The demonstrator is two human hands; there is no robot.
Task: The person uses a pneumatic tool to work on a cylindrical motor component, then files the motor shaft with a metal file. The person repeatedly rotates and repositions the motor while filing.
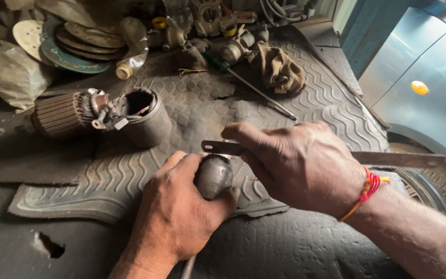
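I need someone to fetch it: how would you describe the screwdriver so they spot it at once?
On the ribbed rubber mat, look toward the far edge beside the brown rag. The screwdriver lies slanted there, the only long thin shaft with a green handle.

Dim, soft daylight from upper right; sharp centre, slight edge stretch, no glare.

My hands are bare and smeared with grime, no sleeves; a red-and-yellow thread band (368, 187) circles my right wrist.

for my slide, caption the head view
Left hand grips a metal part; right hand holds a blade across it.
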